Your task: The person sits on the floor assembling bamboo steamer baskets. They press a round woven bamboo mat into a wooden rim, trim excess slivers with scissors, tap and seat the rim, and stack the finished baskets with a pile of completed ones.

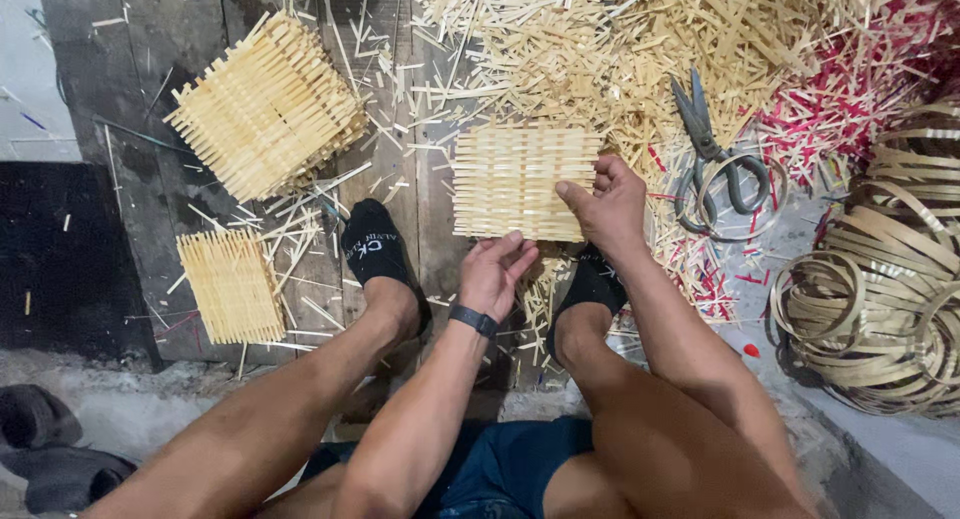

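A square woven mat (520, 182) of pale bamboo strips lies flat on the plank floor (140, 89), in the middle of the view, just beyond the person's feet. The right hand (607, 204) grips its right edge, fingers (575, 194) curled over the strip ends and thumb on top. The left hand (497, 270) rests at the mat's near edge, fingers loosely bent and touching the strips, closed on nothing.

Two feet in black socks flank the hands, the left foot (378, 251) just left of the mat, the right foot (592, 284) partly under the right wrist. A black band (473, 321) sits on the left wrist.

To the far right, touching the mat's far edge, spreads a big heap of loose bamboo strips (600, 49), running into red-dyed strips (860, 89). Scissors (712, 154) lie on that heap, near the right hand. Coiled bamboo rings (880, 279) crowd the right edge.

Far left sits a thick stack of finished mats (265, 104); a smaller mat (232, 284) lies nearer, well left. Between these and the mat in hand the planks hold only scattered slivers, the most open room.
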`<state>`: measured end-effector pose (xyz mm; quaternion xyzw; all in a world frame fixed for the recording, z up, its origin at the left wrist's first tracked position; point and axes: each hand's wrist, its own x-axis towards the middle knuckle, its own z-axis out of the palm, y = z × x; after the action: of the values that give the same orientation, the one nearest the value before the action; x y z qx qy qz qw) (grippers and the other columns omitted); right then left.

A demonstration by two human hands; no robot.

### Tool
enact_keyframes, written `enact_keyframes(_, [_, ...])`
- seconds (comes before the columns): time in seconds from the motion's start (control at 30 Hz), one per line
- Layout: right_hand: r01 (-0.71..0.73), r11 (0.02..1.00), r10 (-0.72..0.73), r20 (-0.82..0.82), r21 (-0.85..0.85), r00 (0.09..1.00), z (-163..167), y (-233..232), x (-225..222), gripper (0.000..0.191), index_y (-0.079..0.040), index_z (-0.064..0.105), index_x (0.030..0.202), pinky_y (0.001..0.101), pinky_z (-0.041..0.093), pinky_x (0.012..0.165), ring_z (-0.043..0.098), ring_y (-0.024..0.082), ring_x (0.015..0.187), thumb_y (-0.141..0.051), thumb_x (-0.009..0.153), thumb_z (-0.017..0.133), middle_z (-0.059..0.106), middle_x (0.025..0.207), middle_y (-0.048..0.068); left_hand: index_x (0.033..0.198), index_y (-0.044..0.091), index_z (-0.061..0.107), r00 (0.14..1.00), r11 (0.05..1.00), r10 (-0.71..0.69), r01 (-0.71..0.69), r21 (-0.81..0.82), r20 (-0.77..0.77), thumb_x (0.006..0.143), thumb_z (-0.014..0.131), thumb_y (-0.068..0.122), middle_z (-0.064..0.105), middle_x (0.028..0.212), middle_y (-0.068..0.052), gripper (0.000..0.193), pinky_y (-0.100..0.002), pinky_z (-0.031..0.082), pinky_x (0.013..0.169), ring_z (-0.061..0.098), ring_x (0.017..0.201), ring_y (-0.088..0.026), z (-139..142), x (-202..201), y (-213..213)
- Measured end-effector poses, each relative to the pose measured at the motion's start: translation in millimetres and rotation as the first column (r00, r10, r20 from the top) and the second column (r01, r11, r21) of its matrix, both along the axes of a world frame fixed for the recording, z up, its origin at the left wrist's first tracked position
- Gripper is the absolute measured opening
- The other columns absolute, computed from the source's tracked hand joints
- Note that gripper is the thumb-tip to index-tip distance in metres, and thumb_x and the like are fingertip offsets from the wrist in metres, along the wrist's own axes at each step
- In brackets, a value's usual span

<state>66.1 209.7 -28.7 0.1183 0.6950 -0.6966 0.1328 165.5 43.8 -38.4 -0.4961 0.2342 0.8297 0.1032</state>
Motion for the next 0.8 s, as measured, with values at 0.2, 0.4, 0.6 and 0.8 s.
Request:
enact_keyframes(0.2, [0.022, 0.998, -0.027, 0.066, 0.064, 0.997, 2, -1, 1, 0.039, 0.006, 0.061, 0.115, 0.0243, 0.06, 0.075, 0.074, 0.013, 0.089, 0.0, 0.083, 0.083, 0.076, 0.101, 0.014, 0.099, -0.003, 0.064, 0.999, 0.999, 0.012, -0.011, 0.049, -0.037, 0.092, 0.069, 0.0, 0.072, 0.095, -0.015, 0.009, -0.041, 0.063, 0.087, 0.073, 0.089, -0.026, -9, 8, -2])
enact_keyframes(0.4, [0.021, 0.997, -0.025, 0.054, 0.071, 0.998, 2, -3, 2, 0.037, 0.007, 0.062, 0.113, 0.0245, 0.06, 0.075, 0.074, 0.013, 0.088, 0.0, 0.083, 0.083, 0.076, 0.1, 0.014, 0.099, -0.002, 0.064, 0.999, 0.999, 0.007, -0.005, 0.046, -0.047, 0.093, 0.068, 0.002, 0.071, 0.095, -0.014, 0.008, -0.04, 0.063, 0.087, 0.073, 0.09, -0.026, -13, 12, -4])
enact_keyframes(0.6, [0.012, 0.991, -0.021, 0.062, 0.131, 0.998, 0, -2, 2, 0.04, 0.007, 0.062, 0.114, 0.0243, 0.059, 0.073, 0.073, 0.013, 0.087, -0.001, 0.082, 0.084, 0.076, 0.098, 0.014, 0.1, -0.001, 0.062, 0.998, 0.999, -0.008, 0.01, 0.033, -0.059, 0.094, 0.069, 0.004, 0.071, 0.096, -0.014, 0.011, -0.04, 0.062, 0.087, 0.072, 0.091, -0.026, -8, 9, -3])
enact_keyframes(0.8, [0.025, 0.995, -0.033, 0.078, 0.096, 0.996, -3, -2, 2, 0.039, 0.007, 0.063, 0.114, 0.0249, 0.061, 0.075, 0.074, 0.013, 0.088, 0.0, 0.082, 0.083, 0.077, 0.1, 0.014, 0.103, -0.002, 0.061, 0.999, 0.999, -0.019, 0.02, 0.025, -0.027, 0.094, 0.067, 0.005, 0.071, 0.098, -0.014, 0.012, -0.038, 0.062, 0.089, 0.071, 0.092, -0.026, 2, 6, -3])
